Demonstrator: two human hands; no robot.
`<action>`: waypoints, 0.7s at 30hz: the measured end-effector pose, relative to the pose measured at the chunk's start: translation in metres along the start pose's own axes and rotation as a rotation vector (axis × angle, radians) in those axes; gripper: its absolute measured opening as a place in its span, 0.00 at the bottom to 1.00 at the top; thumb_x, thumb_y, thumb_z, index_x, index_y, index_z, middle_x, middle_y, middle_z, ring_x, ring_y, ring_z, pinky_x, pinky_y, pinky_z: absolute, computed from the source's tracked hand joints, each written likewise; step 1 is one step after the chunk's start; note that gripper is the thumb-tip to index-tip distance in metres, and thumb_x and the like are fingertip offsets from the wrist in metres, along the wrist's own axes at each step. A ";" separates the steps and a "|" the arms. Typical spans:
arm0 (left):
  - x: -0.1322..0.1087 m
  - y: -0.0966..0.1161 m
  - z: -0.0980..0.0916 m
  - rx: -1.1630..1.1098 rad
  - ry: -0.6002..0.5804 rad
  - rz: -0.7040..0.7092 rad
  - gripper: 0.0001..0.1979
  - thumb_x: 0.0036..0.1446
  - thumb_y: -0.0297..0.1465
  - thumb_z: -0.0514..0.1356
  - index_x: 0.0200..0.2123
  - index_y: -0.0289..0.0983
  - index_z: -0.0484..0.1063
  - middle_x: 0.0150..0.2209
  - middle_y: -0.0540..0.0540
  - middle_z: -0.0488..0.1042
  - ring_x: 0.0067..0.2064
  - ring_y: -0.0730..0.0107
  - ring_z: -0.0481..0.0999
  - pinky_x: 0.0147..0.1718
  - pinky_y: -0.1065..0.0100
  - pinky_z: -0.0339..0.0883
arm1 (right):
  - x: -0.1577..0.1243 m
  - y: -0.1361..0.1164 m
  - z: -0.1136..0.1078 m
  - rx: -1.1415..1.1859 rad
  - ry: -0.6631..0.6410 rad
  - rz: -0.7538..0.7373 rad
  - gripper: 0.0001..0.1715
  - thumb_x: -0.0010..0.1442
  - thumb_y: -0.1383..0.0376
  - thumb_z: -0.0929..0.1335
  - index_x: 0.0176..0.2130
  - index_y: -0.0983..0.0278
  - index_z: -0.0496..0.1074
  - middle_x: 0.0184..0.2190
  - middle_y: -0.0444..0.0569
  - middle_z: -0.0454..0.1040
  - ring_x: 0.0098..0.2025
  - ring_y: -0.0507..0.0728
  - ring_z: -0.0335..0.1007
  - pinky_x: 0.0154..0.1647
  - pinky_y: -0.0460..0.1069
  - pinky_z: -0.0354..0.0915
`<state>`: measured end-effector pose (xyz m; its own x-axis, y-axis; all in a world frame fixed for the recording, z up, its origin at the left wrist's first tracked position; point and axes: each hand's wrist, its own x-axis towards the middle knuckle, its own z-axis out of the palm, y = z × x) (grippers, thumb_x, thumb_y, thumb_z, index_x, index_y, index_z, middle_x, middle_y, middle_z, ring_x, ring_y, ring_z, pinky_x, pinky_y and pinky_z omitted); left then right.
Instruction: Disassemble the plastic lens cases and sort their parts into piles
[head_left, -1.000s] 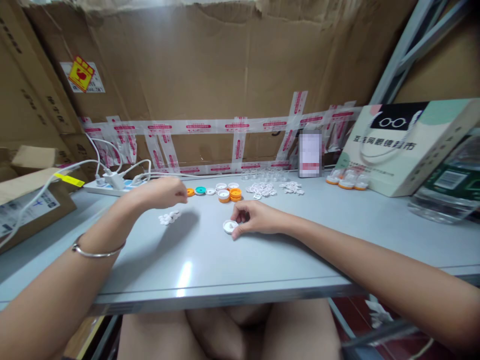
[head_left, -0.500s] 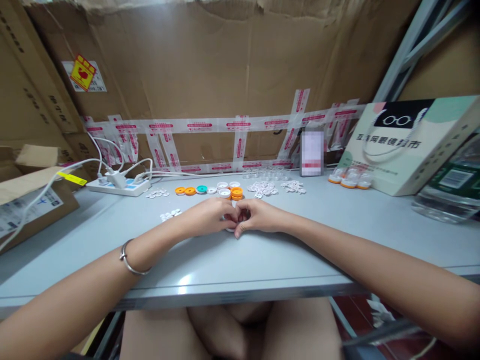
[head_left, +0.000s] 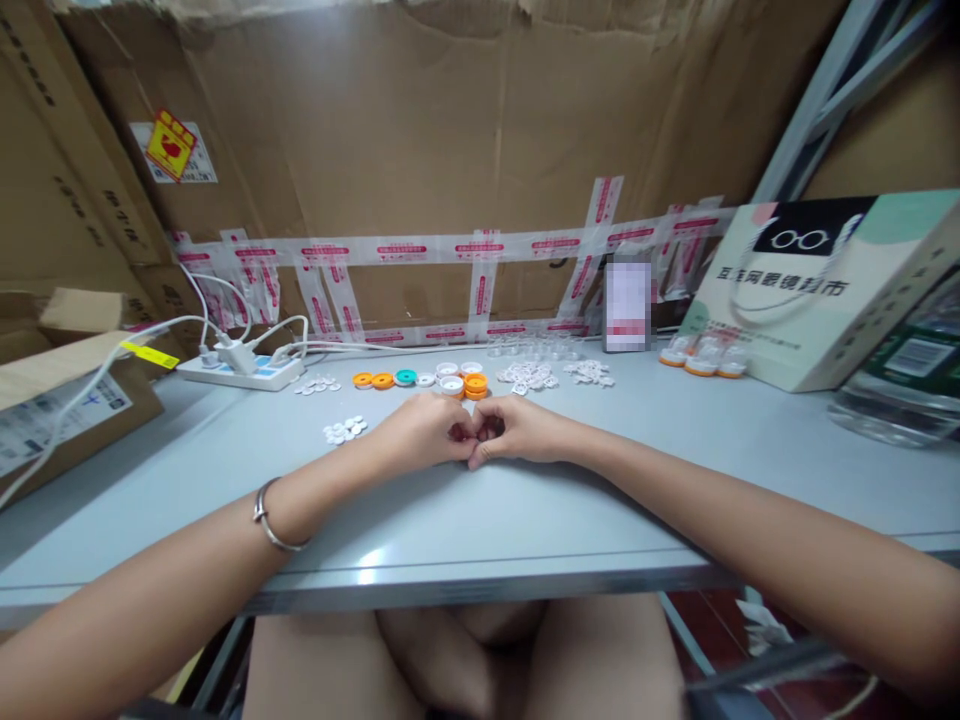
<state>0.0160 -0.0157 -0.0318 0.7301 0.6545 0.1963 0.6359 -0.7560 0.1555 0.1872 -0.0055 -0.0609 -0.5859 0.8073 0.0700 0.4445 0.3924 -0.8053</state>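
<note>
On the grey desk (head_left: 525, 520), the left hand (head_left: 424, 432) and right hand (head_left: 517, 430) met fingertip to fingertip, both curled. Whether they pinched anything could not be told. Resting both wrists on the desk would likely steady such fine work. Coloured caps (head_left: 461, 382) lay just beyond, tiny white discs (head_left: 345, 430) near the left.

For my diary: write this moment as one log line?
left hand: curled; right hand: curled; fingertips meeting on pale grey table; held thing: hidden
</note>
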 end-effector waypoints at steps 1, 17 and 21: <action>0.000 0.000 0.000 -0.004 0.007 -0.009 0.10 0.46 0.36 0.64 0.24 0.35 0.75 0.23 0.49 0.74 0.26 0.73 0.70 0.26 0.74 0.56 | 0.000 0.000 0.000 -0.003 0.002 -0.003 0.19 0.36 0.59 0.75 0.27 0.65 0.68 0.21 0.39 0.63 0.26 0.50 0.58 0.25 0.45 0.53; -0.003 -0.017 -0.028 -0.188 0.011 -0.064 0.08 0.46 0.29 0.57 0.25 0.34 0.75 0.24 0.50 0.74 0.26 0.75 0.68 0.27 0.75 0.59 | -0.004 -0.006 -0.002 -0.059 0.006 0.019 0.21 0.38 0.57 0.75 0.29 0.66 0.69 0.23 0.40 0.63 0.27 0.49 0.57 0.27 0.45 0.54; -0.016 -0.049 -0.065 -0.066 -0.259 -0.177 0.08 0.44 0.30 0.56 0.23 0.36 0.74 0.22 0.52 0.73 0.25 0.75 0.67 0.25 0.75 0.57 | -0.004 -0.006 -0.003 -0.048 -0.003 0.022 0.21 0.39 0.56 0.74 0.31 0.65 0.69 0.25 0.41 0.64 0.28 0.50 0.58 0.28 0.45 0.54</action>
<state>-0.0425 0.0102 0.0201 0.6546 0.7505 -0.0906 0.7471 -0.6239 0.2293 0.1889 -0.0096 -0.0549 -0.5772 0.8150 0.0507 0.4893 0.3950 -0.7775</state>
